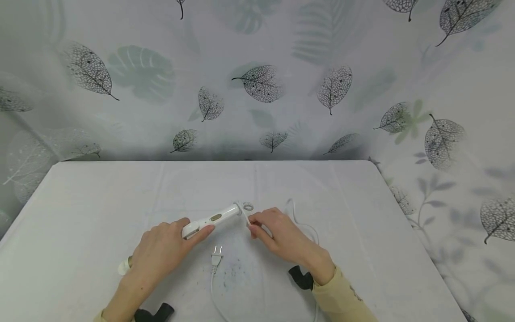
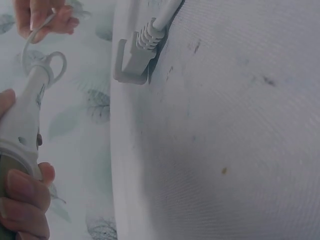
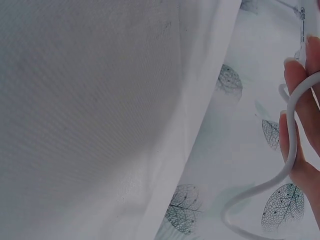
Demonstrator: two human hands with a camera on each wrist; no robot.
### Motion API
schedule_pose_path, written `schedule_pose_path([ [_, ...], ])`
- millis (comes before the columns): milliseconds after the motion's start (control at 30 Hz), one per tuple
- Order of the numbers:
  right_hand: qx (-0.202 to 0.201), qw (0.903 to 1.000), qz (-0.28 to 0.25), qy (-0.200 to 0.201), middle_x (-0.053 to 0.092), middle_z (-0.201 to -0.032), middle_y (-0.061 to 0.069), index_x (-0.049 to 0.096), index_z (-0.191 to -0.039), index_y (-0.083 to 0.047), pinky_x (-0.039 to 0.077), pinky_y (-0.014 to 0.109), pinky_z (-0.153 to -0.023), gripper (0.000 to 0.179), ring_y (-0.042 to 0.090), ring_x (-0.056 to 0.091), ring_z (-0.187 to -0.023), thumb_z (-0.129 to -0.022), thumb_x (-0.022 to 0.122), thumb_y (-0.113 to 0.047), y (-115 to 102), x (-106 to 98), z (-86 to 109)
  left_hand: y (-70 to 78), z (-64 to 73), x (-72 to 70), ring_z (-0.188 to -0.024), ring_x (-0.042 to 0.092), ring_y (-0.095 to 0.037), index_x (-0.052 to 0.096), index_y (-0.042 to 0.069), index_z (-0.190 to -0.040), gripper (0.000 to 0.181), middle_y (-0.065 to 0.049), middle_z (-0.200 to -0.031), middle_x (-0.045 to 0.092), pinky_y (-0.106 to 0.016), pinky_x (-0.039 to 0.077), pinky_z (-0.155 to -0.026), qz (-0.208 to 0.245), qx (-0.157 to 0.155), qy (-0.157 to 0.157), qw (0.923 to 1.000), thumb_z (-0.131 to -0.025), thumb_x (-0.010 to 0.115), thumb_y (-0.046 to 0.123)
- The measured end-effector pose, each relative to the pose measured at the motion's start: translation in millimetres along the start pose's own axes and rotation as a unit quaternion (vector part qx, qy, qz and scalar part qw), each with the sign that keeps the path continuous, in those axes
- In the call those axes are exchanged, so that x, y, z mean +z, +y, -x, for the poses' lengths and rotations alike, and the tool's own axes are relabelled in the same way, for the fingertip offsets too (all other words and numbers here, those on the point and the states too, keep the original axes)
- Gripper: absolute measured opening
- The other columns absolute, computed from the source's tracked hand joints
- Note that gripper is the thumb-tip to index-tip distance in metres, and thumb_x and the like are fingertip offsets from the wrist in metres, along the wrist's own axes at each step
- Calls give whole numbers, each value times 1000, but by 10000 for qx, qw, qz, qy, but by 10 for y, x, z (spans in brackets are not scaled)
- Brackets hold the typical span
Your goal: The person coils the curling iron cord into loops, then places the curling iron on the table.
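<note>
My left hand (image 1: 162, 246) grips a white hair iron (image 1: 217, 218) with a small oval control on its handle. In the left wrist view, a green part (image 2: 6, 200) shows under the fingers. The iron lies tilted, its cord end up to the right; my palm hides much of the other end. My right hand (image 1: 277, 235) pinches the white cord (image 1: 243, 214) just past the handle's end. A small hanging loop (image 2: 61, 65) sticks out there. In the right wrist view, the cord (image 3: 291, 135) runs across the fingers.
The two-pin plug (image 1: 216, 258) lies on the white tabletop (image 1: 100, 197) between the hands, its cord trailing toward the front edge. More cord (image 1: 307, 225) curves behind the right hand. Black pieces (image 1: 301, 278) sit at both wrists. Leaf-patterned cloth (image 1: 257, 120) hangs behind the table.
</note>
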State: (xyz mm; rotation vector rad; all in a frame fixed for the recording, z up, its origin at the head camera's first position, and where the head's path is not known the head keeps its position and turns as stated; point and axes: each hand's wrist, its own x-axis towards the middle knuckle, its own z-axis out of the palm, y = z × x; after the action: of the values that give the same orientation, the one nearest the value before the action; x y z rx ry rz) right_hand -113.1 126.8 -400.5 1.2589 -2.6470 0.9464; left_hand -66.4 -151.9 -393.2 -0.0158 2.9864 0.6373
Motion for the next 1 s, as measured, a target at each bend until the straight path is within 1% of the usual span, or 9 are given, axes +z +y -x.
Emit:
schedule_pose_path([
  [167,-44,9999,-103,59,63,-86,-11,65,-97,-14,47,31,-85,7,8,56,-91,-101,59,-16,-2,15,-6,2,10,1,-48,40,-15,63,14,-87,67,3,-53,40,-31,31,-47,97,46,197,9997,-85,50,80],
  [300,-175,9995,-245,107,64,-88,-8,65,-95,-13,48,27,-84,9,9,56,-94,-101,59,-14,6,42,-21,2,14,0,-48,38,-14,59,15,-82,63,3,-53,37,-31,29,-46,139,113,390,9991,-86,52,78],
  [400,-238,9991,-262,236,64,-89,-7,65,-96,-12,48,25,-80,6,9,56,-93,-100,60,-12,23,67,-23,-6,12,10,-47,37,-14,58,15,-80,62,4,-53,36,-31,29,-45,122,225,557,9981,-87,53,76],
  [533,-319,9981,-140,505,66,-91,-6,67,-98,-11,48,23,-77,3,10,56,-92,-96,65,-11,56,100,-21,-16,11,26,-46,37,-14,58,16,-79,60,4,-52,36,-31,30,-44,121,354,724,9967,-88,54,74],
  [667,-342,9971,-24,684,69,-93,-6,68,-99,-12,48,25,-78,4,11,57,-93,-95,67,-11,71,120,-26,-21,9,37,-46,37,-14,58,16,-78,58,4,-51,36,-30,31,-45,82,463,844,9953,-88,55,73],
  [800,-320,9975,-5,633,69,-94,-5,69,-100,-12,48,25,-78,5,12,57,-91,-96,65,-11,75,134,-31,-18,6,34,-46,37,-14,58,16,-78,57,4,-51,36,-30,31,-45,66,472,879,9950,-89,55,72],
  [900,-254,9983,-64,512,69,-95,-5,69,-100,-12,48,25,-77,6,11,56,-89,-97,64,-10,72,133,-34,-11,4,27,-46,38,-14,59,16,-79,58,3,-52,37,-30,31,-45,119,422,820,9957,-88,55,73],
  [1000,-198,9989,-135,412,69,-97,-4,71,-99,-10,48,25,-77,8,12,55,-89,-95,65,-7,68,127,-29,-5,3,25,-46,38,-14,59,16,-80,58,3,-52,37,-30,31,-45,166,383,742,9964,-88,55,74],
])
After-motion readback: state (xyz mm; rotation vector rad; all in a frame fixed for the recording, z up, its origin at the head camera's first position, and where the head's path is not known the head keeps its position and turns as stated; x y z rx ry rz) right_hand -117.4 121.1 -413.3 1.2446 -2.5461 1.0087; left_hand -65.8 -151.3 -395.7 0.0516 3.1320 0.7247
